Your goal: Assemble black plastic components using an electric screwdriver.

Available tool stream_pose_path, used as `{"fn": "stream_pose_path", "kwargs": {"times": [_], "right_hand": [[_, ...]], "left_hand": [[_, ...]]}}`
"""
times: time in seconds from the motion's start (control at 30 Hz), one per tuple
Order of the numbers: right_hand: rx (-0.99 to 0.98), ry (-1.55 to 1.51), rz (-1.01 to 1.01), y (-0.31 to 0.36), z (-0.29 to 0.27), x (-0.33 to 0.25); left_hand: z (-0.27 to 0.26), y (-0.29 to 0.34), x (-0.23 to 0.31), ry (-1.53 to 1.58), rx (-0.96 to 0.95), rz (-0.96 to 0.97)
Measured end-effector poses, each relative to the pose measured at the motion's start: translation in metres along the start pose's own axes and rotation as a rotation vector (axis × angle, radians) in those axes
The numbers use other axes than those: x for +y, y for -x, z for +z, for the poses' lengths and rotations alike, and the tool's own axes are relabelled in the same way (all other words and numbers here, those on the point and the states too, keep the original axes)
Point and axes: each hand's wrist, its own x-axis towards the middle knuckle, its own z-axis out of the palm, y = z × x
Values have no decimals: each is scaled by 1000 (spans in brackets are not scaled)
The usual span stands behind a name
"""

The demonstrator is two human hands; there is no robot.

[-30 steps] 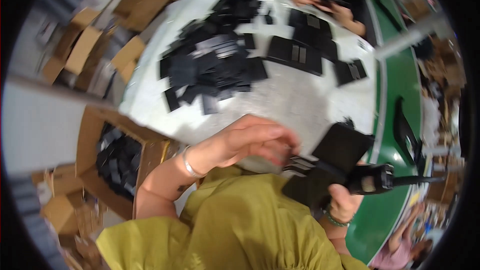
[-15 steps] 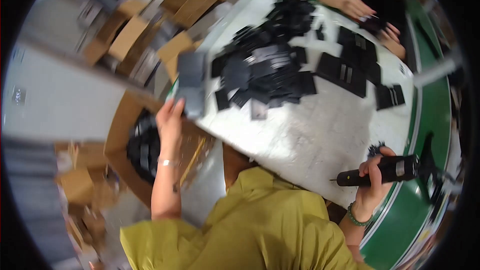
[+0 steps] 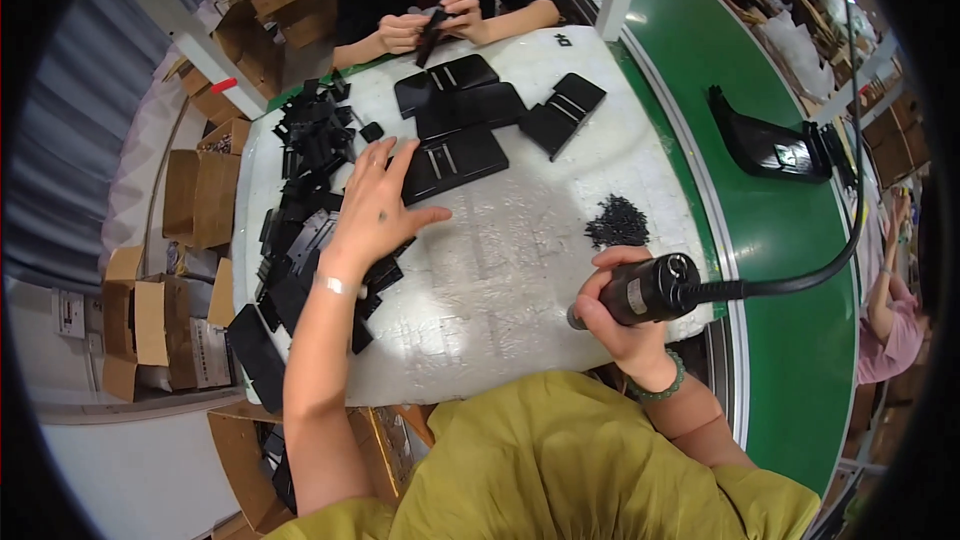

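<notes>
My left hand (image 3: pixel 378 208) is open, its fingers spread above the table and nothing in its grasp. Its fingertips reach toward a flat black plastic panel (image 3: pixel 468 160) with two pale strips. Below the palm and wrist lies a heap of black plastic pieces (image 3: pixel 285 260), partly hidden by the hand and forearm. In my right hand (image 3: pixel 625 335) is a black electric screwdriver (image 3: pixel 640 292), gripped round its body, with a cable leaving its rear end. A small pile of black screws (image 3: pixel 617 223) lies just beyond it.
More black panels (image 3: pixel 465 112) lie across the white table (image 3: pixel 500 280), one pair (image 3: pixel 563 115) apart to the right. Opposite, a co-worker's hands (image 3: pixel 430 28) hold a black part. A green conveyor (image 3: pixel 740 240) runs along the right. Cardboard boxes (image 3: pixel 200 198) stand at left.
My left hand has let go of the dark flat panel near the left table edge and moved in over the table. The view has turned. My right hand still holds the screwdriver.
</notes>
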Motion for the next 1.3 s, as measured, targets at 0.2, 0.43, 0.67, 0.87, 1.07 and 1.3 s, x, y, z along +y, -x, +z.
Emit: {"fn": "stream_pose_path", "kwargs": {"times": [0.2,0.43,0.67,0.87,1.07,1.3], "right_hand": [[8,-179,-8,22,-17,12],[-67,-368,-25,7,-44,19],[398,-339,-236,-35,-66,20],[430,-417,-273,-53,-61,32],[423,-391,-262,-54,-61,37],[343,-430,-370,-52,-67,19]], "left_hand": [[43,-31,-20,101,-188,-56],[28,-20,1,117,34,-23],[-2,62,85,425,-349,-21],[7,82,111,408,-418,7],[20,49,115,503,-259,143],[84,-12,135,592,-118,344]]}}
